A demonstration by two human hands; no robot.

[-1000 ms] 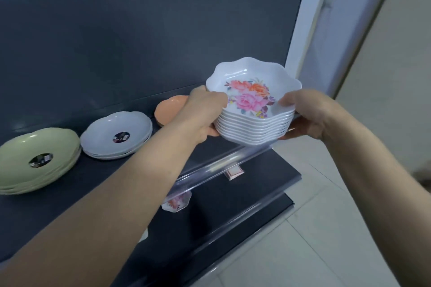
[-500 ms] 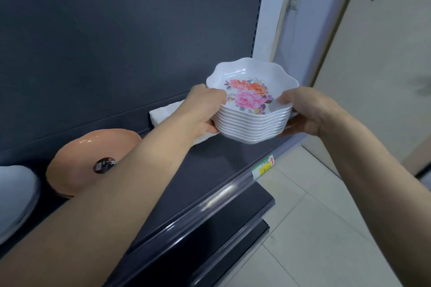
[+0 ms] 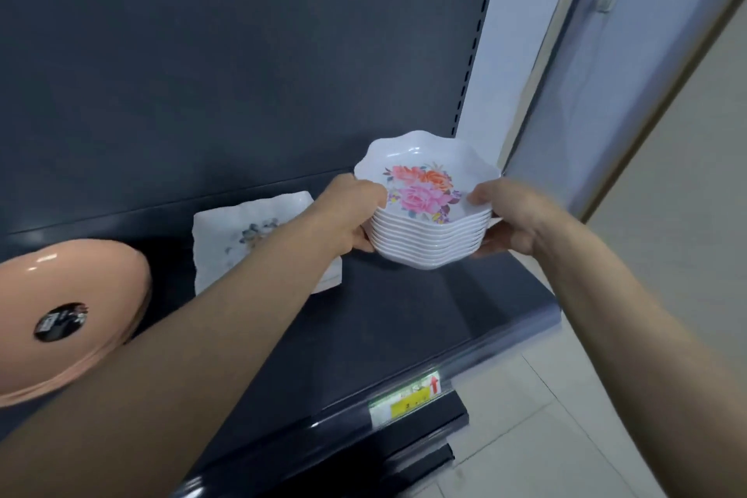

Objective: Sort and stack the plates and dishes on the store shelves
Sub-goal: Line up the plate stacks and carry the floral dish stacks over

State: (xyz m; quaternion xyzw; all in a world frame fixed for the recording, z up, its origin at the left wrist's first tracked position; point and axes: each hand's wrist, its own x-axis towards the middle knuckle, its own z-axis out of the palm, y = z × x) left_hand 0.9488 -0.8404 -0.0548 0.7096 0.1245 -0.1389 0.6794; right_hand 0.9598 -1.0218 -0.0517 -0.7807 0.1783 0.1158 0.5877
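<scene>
Two hands grip one stack of white scalloped dishes [image 3: 428, 243] from opposite sides: the left hand [image 3: 355, 214] curls round its left edge and the right hand [image 3: 509, 218] round its right, thumbs over the top rim. I count about nine rims, though they sit too tight to be sure. The top dish shows a pink and orange flower print. The stack hangs over the right end of the dark shelf [image 3: 404, 315]; I cannot tell whether its base touches. To the left I see one square white plate [image 3: 242, 239], partly behind the left forearm, and further left one peach stack [image 3: 81, 279] bearing one round dark sticker [image 3: 60, 321]. One yellow price tag [image 3: 408, 398] sits on the shelf's front lip.
</scene>
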